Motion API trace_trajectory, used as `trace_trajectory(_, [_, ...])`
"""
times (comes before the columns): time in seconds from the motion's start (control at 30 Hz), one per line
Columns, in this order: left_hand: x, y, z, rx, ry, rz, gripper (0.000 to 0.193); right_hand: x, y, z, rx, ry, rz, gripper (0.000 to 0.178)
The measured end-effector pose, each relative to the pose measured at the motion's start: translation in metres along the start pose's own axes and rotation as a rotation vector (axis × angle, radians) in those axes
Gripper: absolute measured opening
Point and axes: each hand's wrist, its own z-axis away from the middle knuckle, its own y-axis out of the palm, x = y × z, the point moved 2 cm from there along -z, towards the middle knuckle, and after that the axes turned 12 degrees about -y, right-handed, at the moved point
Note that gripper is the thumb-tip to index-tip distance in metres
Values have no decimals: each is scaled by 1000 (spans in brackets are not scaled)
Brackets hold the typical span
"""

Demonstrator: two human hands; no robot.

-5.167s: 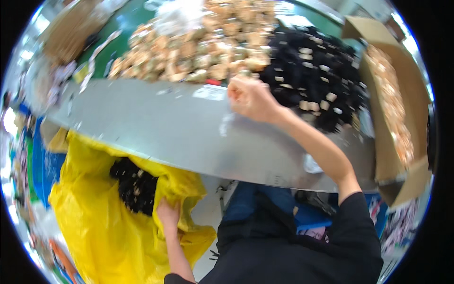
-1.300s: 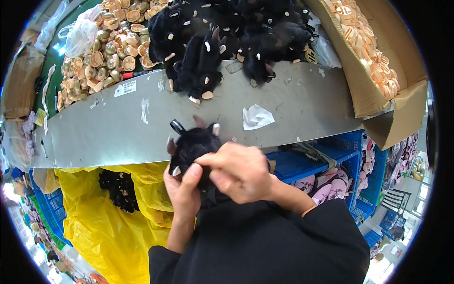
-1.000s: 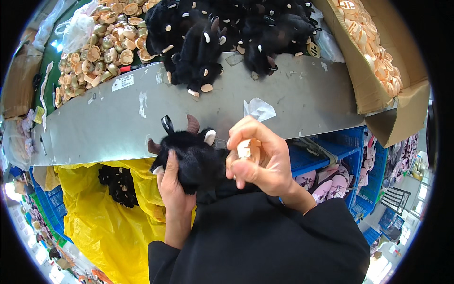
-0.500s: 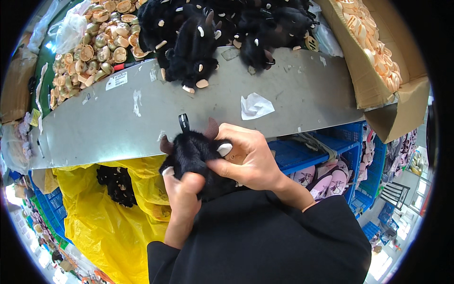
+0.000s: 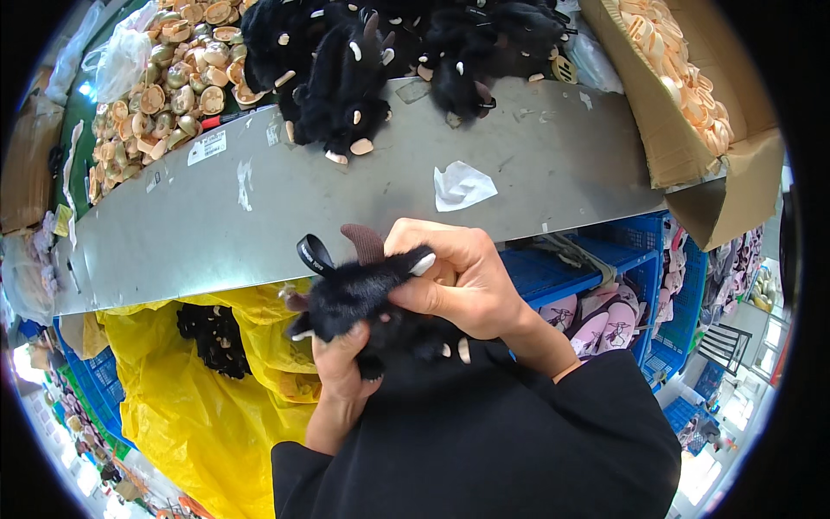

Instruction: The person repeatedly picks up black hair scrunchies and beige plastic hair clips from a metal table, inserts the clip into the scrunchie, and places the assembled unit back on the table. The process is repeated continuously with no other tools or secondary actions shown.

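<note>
Just off the near edge of the table, I hold a black plush bull toy [image 5: 353,296] with brown horns, white-lined ears and a black loop tag. My right hand [image 5: 462,281] is closed on the side of its head, with thumb and fingers around one white-lined ear. My left hand [image 5: 340,368] pinches the toy from below, the thumb pressed into the fur. Beige-tipped limbs hang toward my black clothing. Whether anything else sits inside the curl of my right fingers is hidden.
On the grey metal table [image 5: 346,186] lie a pile of black plush toys [image 5: 346,82], beige-gold plastic shells [image 5: 177,86] and a white scrap [image 5: 464,186]. A cardboard box [image 5: 674,138] holds beige plastic parts. Below are a yellow plastic bag [image 5: 190,398] and blue crates [image 5: 644,268].
The toy's head has turned and tilted, so one horn and the loop tag now point up and left. A beige round piece visible by my right fingers earlier is now mostly hidden.
</note>
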Motion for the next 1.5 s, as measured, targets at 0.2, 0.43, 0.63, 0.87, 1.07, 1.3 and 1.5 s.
trace_trajectory(0.2, [-7,-3,-3,29,-17,-194,56,-4,-3,0,37,-145,200,10])
trace_trajectory(0.43, [-21,21,-4,-171,207,-442,61,-6,10,3,-43,-208,691,40])
trace_trajectory(0.63, [-24,37,-15,-205,347,-322,90,-5,-12,8,-215,-160,390,24])
trace_trajectory(0.87, [-28,34,-12,-287,305,-390,62,7,10,14,-66,-12,284,50])
trace_trajectory(1.07, [-25,27,-13,-276,423,-404,60,6,6,7,63,-179,497,29])
trace_trajectory(1.3, [-24,24,-13,-255,412,-429,58,4,7,8,-34,64,66,40])
trace_trajectory(1.5, [-27,20,-9,-308,343,-501,53,-2,17,0,-31,39,207,40])
